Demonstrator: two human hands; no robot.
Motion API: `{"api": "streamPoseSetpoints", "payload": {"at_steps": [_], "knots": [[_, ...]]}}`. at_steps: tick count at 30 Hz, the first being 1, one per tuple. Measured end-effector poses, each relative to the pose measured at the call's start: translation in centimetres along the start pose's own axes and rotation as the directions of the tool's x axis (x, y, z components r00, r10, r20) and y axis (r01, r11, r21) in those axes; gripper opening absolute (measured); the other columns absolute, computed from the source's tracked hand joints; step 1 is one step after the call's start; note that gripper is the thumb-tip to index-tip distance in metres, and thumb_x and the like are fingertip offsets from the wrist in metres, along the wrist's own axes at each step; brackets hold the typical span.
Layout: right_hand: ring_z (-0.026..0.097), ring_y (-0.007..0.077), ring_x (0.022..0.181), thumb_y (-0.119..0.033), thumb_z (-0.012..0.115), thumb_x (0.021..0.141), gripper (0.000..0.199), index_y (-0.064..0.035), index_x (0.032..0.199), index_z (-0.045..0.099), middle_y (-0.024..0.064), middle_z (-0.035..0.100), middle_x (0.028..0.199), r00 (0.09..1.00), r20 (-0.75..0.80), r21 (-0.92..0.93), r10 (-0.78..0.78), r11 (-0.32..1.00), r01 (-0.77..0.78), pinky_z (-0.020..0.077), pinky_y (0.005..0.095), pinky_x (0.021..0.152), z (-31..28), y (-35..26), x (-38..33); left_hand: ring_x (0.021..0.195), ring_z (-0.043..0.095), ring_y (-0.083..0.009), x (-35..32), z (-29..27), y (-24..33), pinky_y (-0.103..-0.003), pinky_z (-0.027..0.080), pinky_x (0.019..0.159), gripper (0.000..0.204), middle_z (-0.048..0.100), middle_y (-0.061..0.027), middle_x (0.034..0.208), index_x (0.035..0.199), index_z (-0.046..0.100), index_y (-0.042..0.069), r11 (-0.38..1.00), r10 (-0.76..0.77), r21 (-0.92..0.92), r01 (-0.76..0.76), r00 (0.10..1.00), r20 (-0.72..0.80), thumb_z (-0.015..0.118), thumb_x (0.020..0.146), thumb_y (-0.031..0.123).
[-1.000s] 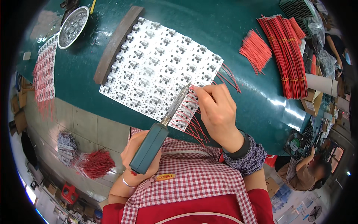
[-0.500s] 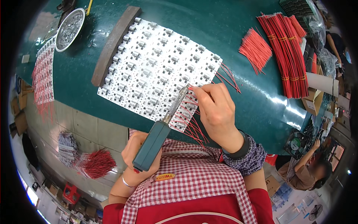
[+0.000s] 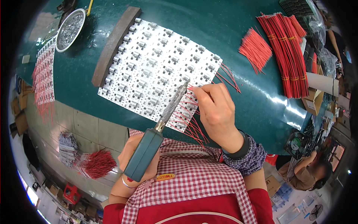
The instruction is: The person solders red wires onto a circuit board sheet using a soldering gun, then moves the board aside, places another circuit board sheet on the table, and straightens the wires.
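Observation:
My left hand (image 3: pixel 128 151) is wrapped round the green handle of a soldering iron (image 3: pixel 144 154). Its metal shaft slants up over a white panel of circuit boards (image 3: pixel 149 71), and the tip lies just left of my right fingertips. Whether the tip touches the panel, I cannot tell. My right hand (image 3: pixel 218 114) is closed in a pinch on the end of a short red wire (image 3: pixel 191 89) at the panel's right part. Several red wires (image 3: pixel 192 128) hang off the near right edge, and a few more (image 3: pixel 231 76) stick out at the far right corner.
A dark bar (image 3: pixel 115 46) lies along the panel's left edge. Beyond it stand a bowl of metallic bits (image 3: pixel 71 28) and a wired panel (image 3: pixel 44 74). At right lie loose red wires (image 3: pixel 255 50), tied wire bundles (image 3: pixel 285 56) and a small fan (image 3: pixel 296 143). A co-worker (image 3: pixel 307 173) sits at right.
The soldering iron's handle has shifted left and toward me with my left hand, and its tip has moved slightly away from my right fingertips. My right hand and the panel stay put.

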State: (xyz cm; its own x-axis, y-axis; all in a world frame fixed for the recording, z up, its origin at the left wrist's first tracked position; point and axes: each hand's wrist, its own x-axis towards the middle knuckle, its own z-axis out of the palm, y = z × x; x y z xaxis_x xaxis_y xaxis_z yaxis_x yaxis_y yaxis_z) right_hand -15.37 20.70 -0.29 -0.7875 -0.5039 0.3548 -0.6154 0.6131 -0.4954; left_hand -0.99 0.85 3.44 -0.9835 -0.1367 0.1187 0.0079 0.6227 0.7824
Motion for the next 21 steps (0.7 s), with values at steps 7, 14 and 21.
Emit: {"api": "streamPoseSetpoints", "payload": {"at_steps": [7,14,21], "knots": [[0.058,0.025,0.08,0.002,0.068,0.071,0.029,0.0008,0.1,0.067,0.009,0.06,0.09,0.998,-0.037,0.001,-0.048,0.999,0.049,0.0487,0.0355,0.066,-0.6,0.0,0.2,0.086,0.072,-0.033,-0.3,0.3,-0.5,-0.035,0.059,0.073,0.026,0.069,-0.0183,0.101,0.099,0.073,-0.003,0.999,0.028,0.043,-0.028,1.0,-0.005,0.076,0.074,-0.006],[0.058,0.0248,0.081,0.005,0.066,0.07,0.031,-0.0002,0.1,0.068,0.0088,0.061,0.09,0.998,-0.002,-0.027,-0.07,0.997,0.07,0.0491,0.0364,0.068,-0.5,1.0,0.6,0.086,0.071,-0.0337,0.1,0.6,-0.5,-0.036,0.058,0.073,0.025,0.069,-0.0185,0.101,0.099,0.072,-0.004,0.999,-0.043,-0.028,0.042,0.999,-0.002,0.074,0.074,-0.007],[0.058,0.0255,0.081,0.007,0.066,0.071,0.031,0.0008,0.101,0.067,0.0099,0.06,0.092,0.998,0.02,0.029,-0.062,0.998,0.061,0.0494,0.0354,0.067,-0.3,1.2,0.8,0.086,0.071,-0.0318,0.5,0.8,-0.5,-0.035,0.057,0.075,0.027,0.07,-0.0177,0.1,0.1,0.07,-0.005,0.99,-0.083,-0.116,0.085,0.996,0.021,0.073,0.073,-0.009]]}}
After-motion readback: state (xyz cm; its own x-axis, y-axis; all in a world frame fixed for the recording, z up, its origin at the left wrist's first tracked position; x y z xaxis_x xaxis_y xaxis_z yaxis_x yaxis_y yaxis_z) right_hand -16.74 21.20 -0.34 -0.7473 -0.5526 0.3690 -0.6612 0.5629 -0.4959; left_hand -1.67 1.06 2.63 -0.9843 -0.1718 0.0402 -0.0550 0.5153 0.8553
